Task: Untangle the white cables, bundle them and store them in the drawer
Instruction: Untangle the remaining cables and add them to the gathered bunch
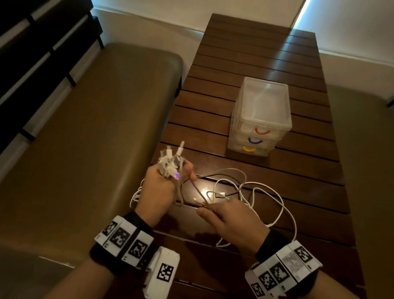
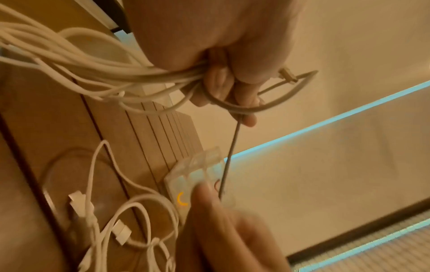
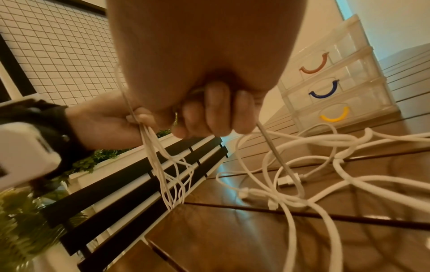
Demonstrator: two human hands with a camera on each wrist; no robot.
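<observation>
Several white cables (image 1: pixel 260 195) lie tangled on the slatted wooden table (image 1: pixel 256 60). My left hand (image 1: pixel 160 186) is raised at the table's left edge and grips a bunch of their plug ends (image 1: pixel 170 160), which stick up out of the fist. In the left wrist view the left hand (image 2: pixel 232 77) clamps the gathered strands (image 2: pixel 97 73). My right hand (image 1: pixel 219 212) grips one strand (image 1: pixel 197 191) stretched tight from the left hand; its fingers (image 3: pixel 216 110) curl round that strand. The clear three-drawer unit (image 1: pixel 261 116) stands further back with all drawers shut.
A padded olive bench (image 1: pixel 94 130) with a dark slatted backrest (image 1: pixel 35 51) runs along the table's left side, and another seat (image 1: pixel 365 161) is on the right. Green plants (image 3: pixel 23 220) show behind the backrest. Loose plugs (image 2: pixel 121 231) lie among the cables.
</observation>
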